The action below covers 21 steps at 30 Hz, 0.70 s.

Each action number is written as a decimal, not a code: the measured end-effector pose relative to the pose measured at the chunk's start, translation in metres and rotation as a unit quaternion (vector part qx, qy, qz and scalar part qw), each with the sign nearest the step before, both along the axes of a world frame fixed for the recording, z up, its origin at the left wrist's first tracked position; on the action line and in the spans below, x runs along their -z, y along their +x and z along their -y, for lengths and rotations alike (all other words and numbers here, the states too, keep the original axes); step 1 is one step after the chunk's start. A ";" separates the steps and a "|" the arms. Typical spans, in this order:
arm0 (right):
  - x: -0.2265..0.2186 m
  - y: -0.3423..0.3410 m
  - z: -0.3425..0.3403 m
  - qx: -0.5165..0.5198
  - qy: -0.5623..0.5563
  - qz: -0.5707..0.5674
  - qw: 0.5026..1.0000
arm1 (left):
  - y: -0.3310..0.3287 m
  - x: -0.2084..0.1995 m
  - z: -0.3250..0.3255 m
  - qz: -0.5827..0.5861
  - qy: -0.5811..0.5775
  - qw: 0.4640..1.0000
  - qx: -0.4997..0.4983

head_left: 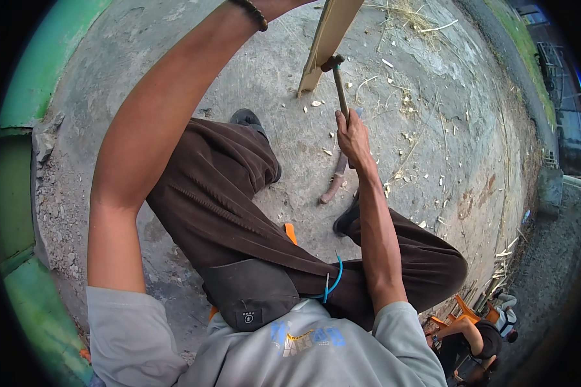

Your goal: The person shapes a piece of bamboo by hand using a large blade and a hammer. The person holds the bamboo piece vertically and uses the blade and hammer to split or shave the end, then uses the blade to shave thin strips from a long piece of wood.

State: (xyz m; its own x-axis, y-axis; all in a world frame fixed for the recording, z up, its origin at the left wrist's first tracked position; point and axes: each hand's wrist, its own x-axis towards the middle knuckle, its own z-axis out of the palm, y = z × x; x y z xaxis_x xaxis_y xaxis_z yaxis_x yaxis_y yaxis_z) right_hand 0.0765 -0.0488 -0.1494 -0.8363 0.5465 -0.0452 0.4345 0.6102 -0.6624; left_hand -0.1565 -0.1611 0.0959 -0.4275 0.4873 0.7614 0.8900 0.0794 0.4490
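Note:
My right hand (353,137) is closed around the handle of a hammer (340,89). The hammer's dark head lies against or just in front of the lower part of a pale wooden board (329,40), which slants up and out of the picture at the top. Only a sliver of my left hand (289,5) shows at the upper edge, beside the board. Its fingers are cut off, so I cannot tell whether they grip the wood. Beneath my right hand, a large knife with a worn brown handle (333,188) rests on the concrete, its blade partly covered.
Wood chips (407,103) and dry strips are scattered over the concrete ground (252,84). A green wall (48,71) runs along the left. At the lower right, other people (478,338) sit near orange chairs and a pile of sticks (497,274). My bent legs flank the knife.

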 end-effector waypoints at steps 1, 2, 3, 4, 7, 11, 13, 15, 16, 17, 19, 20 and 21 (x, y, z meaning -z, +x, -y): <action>-0.013 0.000 -0.001 0.007 -0.005 -0.001 1.000 | -0.001 0.000 -0.002 -0.019 0.008 1.000 -0.014; -0.027 0.002 0.002 0.020 -0.009 0.006 1.000 | -0.002 -0.001 -0.004 -0.019 0.010 1.000 -0.013; -0.040 0.002 0.004 0.004 0.000 -0.050 0.999 | -0.002 0.000 -0.005 -0.019 0.012 1.000 -0.011; -0.052 0.001 0.007 0.006 -0.004 -0.092 0.996 | -0.001 0.000 -0.006 -0.019 0.013 1.000 -0.011; -0.066 -0.001 0.015 -0.014 0.002 -0.229 0.973 | 0.004 -0.002 -0.009 0.024 -0.012 1.000 0.014; -0.012 -0.002 0.027 0.001 0.015 -0.133 0.991 | 0.009 -0.003 -0.011 0.002 -0.032 0.999 -0.001; 0.027 0.004 0.024 0.006 -0.001 -0.055 0.998 | 0.010 -0.004 -0.009 0.005 -0.024 1.000 0.008; 0.054 0.014 0.010 0.021 -0.026 0.027 0.999 | 0.009 -0.004 -0.008 0.011 -0.022 1.000 0.019; 0.060 0.017 -0.001 0.037 -0.025 0.089 0.995 | 0.009 -0.004 -0.007 0.007 -0.012 1.000 0.017; 0.061 0.024 -0.006 0.032 -0.010 0.076 0.997 | 0.009 -0.003 -0.007 0.011 -0.003 1.000 0.017; 0.046 0.030 -0.017 -0.001 -0.021 0.073 0.997 | 0.009 -0.002 -0.009 0.002 -0.009 1.000 0.015; 0.033 0.031 -0.018 0.002 -0.008 0.076 0.997 | 0.009 -0.002 -0.009 -0.009 -0.014 1.000 0.007; 0.016 0.029 -0.018 0.013 -0.033 0.049 0.998 | 0.010 -0.002 -0.011 -0.004 -0.017 1.000 0.006</action>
